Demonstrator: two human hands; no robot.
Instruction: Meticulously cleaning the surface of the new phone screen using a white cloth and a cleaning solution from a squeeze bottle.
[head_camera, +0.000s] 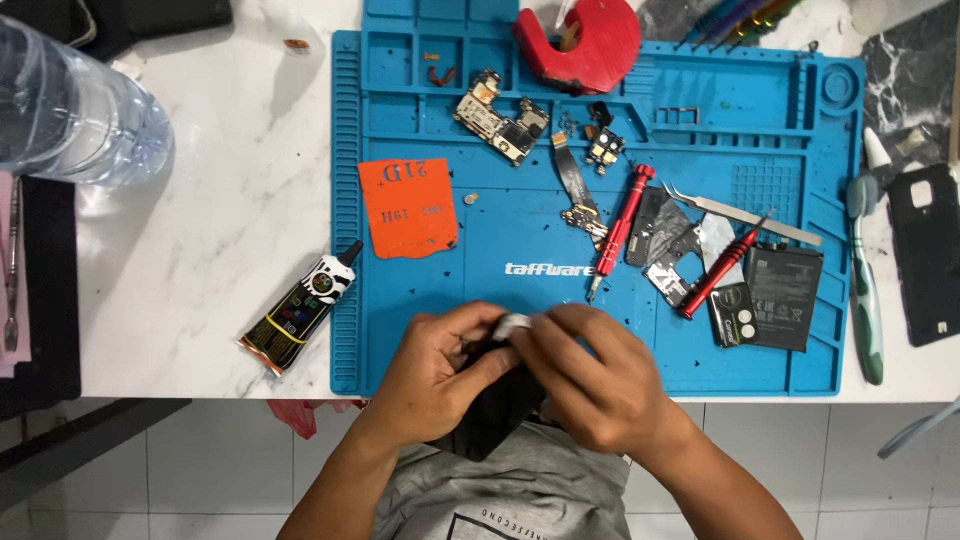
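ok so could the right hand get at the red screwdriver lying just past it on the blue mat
Probably yes. The red screwdriver lies in the open on the blue mat, its tip just beyond the right hand, with nothing between them. But both hands, the left hand too, are busy with a dark object with a small white piece.

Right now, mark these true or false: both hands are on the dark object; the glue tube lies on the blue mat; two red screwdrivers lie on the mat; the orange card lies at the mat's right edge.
1. Both hands, left hand and right hand, hold the dark object: true.
2. The black glue tube lies on the blue silicone work mat: false, it lies on the white marble table, left of the mat.
3. Two red-handled screwdrivers lie on the mat: true.
4. The orange card lies at the mat's right edge: false, it is at its left.
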